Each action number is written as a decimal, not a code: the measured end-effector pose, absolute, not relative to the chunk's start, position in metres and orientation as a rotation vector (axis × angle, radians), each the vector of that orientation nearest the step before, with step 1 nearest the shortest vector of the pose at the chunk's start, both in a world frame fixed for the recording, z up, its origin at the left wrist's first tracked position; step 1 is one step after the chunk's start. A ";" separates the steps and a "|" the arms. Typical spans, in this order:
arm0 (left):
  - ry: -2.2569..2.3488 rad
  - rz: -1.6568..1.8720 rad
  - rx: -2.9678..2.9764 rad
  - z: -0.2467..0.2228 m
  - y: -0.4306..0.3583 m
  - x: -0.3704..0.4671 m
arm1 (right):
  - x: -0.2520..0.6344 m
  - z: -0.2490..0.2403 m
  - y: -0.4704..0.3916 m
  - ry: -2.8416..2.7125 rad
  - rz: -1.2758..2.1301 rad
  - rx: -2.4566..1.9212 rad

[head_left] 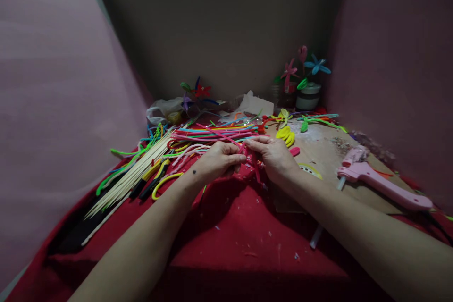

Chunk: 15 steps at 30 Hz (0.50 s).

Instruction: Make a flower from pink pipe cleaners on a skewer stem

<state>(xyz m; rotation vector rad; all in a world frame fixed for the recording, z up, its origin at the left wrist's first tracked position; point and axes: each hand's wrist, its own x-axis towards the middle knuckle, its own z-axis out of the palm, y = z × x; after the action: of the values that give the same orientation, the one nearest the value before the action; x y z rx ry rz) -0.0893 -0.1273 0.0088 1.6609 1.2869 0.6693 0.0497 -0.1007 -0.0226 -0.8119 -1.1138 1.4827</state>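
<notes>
Over the middle of the red cloth, my left hand [221, 159] and my right hand [274, 155] meet, fingertips pinched on a pink pipe cleaner [255, 167]. One end of it hangs below the fingers, and another pink length slants up to the left. Just how it bends between the fingertips is hidden. Behind my hands lies a bundle of pipe cleaners [215, 133] in pink, red, yellow and blue. A coiled yellow pipe-cleaner piece [285, 137] rests beyond my right hand, with a small pink piece [294, 151] close to its knuckles.
Wooden skewers [132, 174] and yellow-black handled pliers [155, 179] lie at left. On the cardboard [318, 139] at right rests a pink glue gun [384, 181], with a glue stick [316, 236] near my right forearm. Pipe-cleaner flowers [317, 64] stand in jars [308, 96] at the back.
</notes>
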 end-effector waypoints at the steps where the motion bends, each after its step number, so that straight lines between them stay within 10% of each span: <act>1: 1.285 0.668 1.664 0.008 -0.128 -0.088 | 0.050 -0.023 -0.100 -1.111 1.475 -0.813; 15: 1.214 0.744 1.696 0.009 -0.129 -0.086 | 0.050 -0.025 -0.099 -1.067 1.492 -0.811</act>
<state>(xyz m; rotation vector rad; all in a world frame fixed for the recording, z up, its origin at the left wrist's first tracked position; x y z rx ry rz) -0.0858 -0.1290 0.0088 1.6956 1.2139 0.7443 0.0495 -0.0988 -0.0248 -0.8111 -1.0672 1.4924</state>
